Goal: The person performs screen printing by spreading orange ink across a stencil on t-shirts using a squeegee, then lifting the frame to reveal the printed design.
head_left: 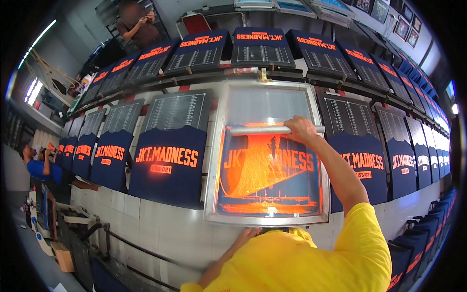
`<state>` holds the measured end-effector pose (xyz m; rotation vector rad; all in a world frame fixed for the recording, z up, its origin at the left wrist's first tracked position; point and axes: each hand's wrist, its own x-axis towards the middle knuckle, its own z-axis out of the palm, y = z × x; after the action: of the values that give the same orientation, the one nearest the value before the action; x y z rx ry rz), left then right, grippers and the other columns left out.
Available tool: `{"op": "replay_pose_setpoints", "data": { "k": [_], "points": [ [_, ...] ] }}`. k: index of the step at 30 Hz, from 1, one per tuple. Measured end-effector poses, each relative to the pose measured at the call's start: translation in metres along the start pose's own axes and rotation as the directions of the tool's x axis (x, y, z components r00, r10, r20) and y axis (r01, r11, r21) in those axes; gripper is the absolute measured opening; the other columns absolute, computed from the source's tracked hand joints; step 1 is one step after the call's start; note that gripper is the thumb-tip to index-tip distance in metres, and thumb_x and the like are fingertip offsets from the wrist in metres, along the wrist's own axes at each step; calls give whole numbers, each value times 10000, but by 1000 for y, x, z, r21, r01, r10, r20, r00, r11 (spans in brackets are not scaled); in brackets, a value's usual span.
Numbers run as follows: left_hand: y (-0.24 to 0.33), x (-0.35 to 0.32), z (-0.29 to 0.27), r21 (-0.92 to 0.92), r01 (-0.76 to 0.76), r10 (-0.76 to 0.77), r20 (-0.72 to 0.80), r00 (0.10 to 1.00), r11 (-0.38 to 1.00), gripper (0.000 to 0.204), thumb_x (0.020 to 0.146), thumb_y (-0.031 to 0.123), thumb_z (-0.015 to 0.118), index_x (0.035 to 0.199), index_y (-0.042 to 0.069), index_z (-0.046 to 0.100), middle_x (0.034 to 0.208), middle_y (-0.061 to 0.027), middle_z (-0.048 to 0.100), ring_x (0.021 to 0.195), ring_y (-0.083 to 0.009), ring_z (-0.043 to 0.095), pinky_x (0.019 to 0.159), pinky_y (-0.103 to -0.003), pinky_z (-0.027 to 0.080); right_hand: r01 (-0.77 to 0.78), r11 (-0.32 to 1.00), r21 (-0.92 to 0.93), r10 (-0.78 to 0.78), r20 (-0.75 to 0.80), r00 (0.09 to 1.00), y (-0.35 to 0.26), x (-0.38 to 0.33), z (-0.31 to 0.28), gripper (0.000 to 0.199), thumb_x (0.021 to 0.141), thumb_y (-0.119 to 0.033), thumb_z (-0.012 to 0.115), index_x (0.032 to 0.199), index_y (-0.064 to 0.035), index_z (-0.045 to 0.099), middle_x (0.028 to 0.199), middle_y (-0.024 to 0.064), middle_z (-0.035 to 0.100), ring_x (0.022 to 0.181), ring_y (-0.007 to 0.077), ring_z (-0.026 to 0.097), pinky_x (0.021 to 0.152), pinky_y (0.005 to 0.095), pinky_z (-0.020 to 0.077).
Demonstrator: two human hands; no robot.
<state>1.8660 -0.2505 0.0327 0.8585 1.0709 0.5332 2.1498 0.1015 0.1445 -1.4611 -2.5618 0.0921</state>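
My right hand [300, 129] is wrapped round the right end of a metal-handled squeegee [258, 130], which lies across the upper part of a screen printing frame [214, 194]. Bright orange ink [250, 170] is spread over the mesh below the squeegee, thick in the middle and streaked along the near side. Dark lettering and a navy shirt show through the mesh. Close to the near edge of the frame, my left hand [247, 236] is low beside my yellow shirt; its fingers are mostly hidden, so I cannot tell whether it touches the frame.
Navy shirts with orange lettering lie on boards to the left [165, 180] and right [362, 185]. A second row of printed shirts [258, 36] runs along the far side. Two other people stand at the far left, one in a blue shirt [36, 168], one in a brown shirt [138, 31].
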Motion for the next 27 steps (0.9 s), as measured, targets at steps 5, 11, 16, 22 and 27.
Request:
{"op": "replay_pose_setpoints", "data": {
  "k": [5,11,16,22,27],
  "points": [
    [1,-1,-2,52,-7,7,-1,1000,999,418,1056,401,422,787,93,508,717,39,447,672,-85,403,597,-285,366,64,996,61,-70,100,992,5,-13,-4,210,715,-257,755,867,-147,662,817,81,645,904,284,636,795,431,521],
    [2,0,-2,40,-23,22,10,1000,999,422,1052,404,437,768,97,491,694,47,427,656,-74,386,581,-270,343,186,980,73,-194,135,972,-19,-50,-11,203,709,-274,764,840,-159,659,806,63,646,857,276,641,763,425,531],
    [-9,6,-3,18,-61,61,-3,998,998,428,1053,391,438,747,96,480,685,46,424,646,-77,381,576,-268,335,185,978,99,-191,57,980,-58,-99,-13,236,687,-281,783,812,-130,651,781,43,644,837,254,637,747,420,538],
    [-26,12,-13,30,-76,75,37,997,997,475,1035,445,451,759,64,517,676,22,473,659,-86,434,624,-263,376,-14,990,141,1,91,996,-126,-161,-25,216,655,-196,765,826,-123,655,791,40,643,857,255,630,742,406,543],
    [-29,22,-18,74,-128,123,72,990,989,479,1040,416,451,723,59,492,658,15,473,630,-95,429,615,-263,367,18,997,81,-18,-6,1000,-173,-216,-16,287,619,-181,759,855,-100,618,832,36,635,852,244,616,747,382,524]
  ]
}}
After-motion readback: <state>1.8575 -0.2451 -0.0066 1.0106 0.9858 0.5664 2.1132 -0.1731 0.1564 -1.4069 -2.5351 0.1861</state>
